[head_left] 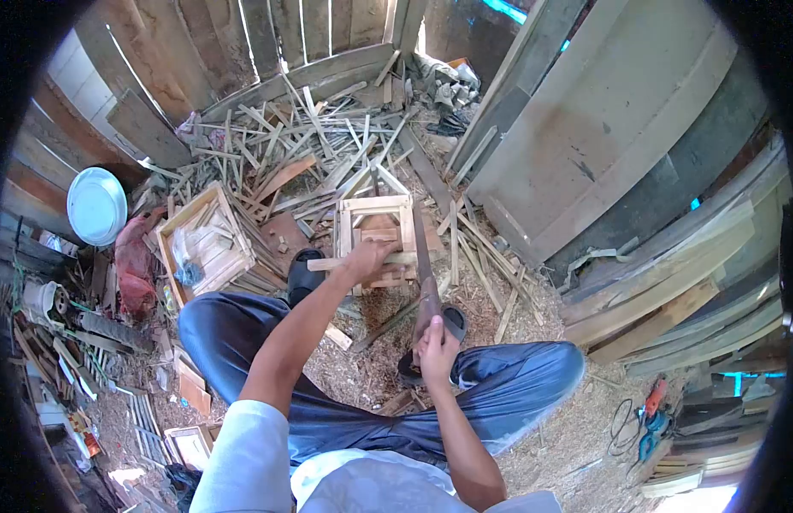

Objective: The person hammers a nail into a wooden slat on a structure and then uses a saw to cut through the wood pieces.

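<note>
My left hand (pixel 371 258) is closed around a thin wooden strip (pixel 325 264), which lies crosswise over a small pale wooden frame (pixel 375 204) between my feet. In my right hand (pixel 436 349) is the handle of a hand saw (pixel 423 256). Its long blade points away from me, along the right side of the frame and close by the strip's right end. Part of the strip is hidden under my left fingers.
Scrap sticks (pixel 277 154) heap up beyond the frame. Stacked wooden frames (pixel 208 242) stand at left, near a light blue basin (pixel 97 206). Long boards (pixel 670 282) lean at right, with a corded power tool (pixel 651 423) below. Sawdust (pixel 533 419) covers the floor.
</note>
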Tool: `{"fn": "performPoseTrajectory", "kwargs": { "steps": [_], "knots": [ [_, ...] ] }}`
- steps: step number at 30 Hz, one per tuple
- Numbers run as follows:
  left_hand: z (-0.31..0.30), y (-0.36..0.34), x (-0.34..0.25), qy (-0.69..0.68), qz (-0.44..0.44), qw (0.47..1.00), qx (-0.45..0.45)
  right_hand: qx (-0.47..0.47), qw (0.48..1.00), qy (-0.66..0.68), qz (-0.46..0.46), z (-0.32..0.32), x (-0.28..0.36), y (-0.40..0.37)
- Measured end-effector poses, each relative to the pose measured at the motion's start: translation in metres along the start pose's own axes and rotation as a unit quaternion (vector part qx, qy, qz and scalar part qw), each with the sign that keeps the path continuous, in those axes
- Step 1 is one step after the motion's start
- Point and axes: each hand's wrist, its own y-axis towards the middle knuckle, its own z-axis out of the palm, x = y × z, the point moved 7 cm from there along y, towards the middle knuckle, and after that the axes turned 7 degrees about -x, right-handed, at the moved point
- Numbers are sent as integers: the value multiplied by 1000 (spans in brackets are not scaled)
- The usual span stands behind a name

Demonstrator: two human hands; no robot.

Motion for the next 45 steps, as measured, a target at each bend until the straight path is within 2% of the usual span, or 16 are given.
{"fn": "performPoseTrajectory", "kwargs": {
  "steps": [1,3,5,7,10,13,14,17,24,29,31,32,37,39,43,45],
  "knots": [
    [0,-3,-1,3,0,1000,-4,3,1000,2,-3,-5,1,0],
    [4,-12,-2,3,-2,995,-100,2,994,-82,-72,-19,8,-8],
    [13,-18,-2,-27,-61,992,-103,0,988,-118,-96,-39,0,-5],
    [9,-19,-14,33,1,985,-167,16,976,-155,-154,-45,6,-4],
    [14,-13,-6,27,34,990,-137,15,971,-179,-158,-44,1,5],
    [3,-3,9,56,43,983,-172,21,962,-214,-171,-35,2,18],
    [-15,4,7,39,-18,998,-38,30,956,-233,-174,-31,-1,19],
    [-53,20,25,55,-5,998,-43,41,928,-280,-241,-12,14,32],
    [-96,48,42,132,-17,986,-97,51,938,-277,-200,22,40,59],
    [-82,43,38,157,0,986,-57,56,940,-264,-207,12,-2,71],
    [-64,34,28,211,96,957,-172,54,950,-268,-152,-1,-23,69],
    [-44,37,34,187,40,981,-45,54,950,-270,-149,-6,-28,67],
    [-11,36,18,135,41,990,-12,-6,966,-255,-53,-36,-53,65],
    [-14,34,18,54,18,984,-171,-6,968,-248,-45,-35,-56,75],
    [-10,28,12,85,-22,972,-219,-22,964,-255,-68,-12,-51,85],
    [-15,27,15,46,-70,976,-199,-52,945,-293,-135,2,-33,87]
  ]
}}
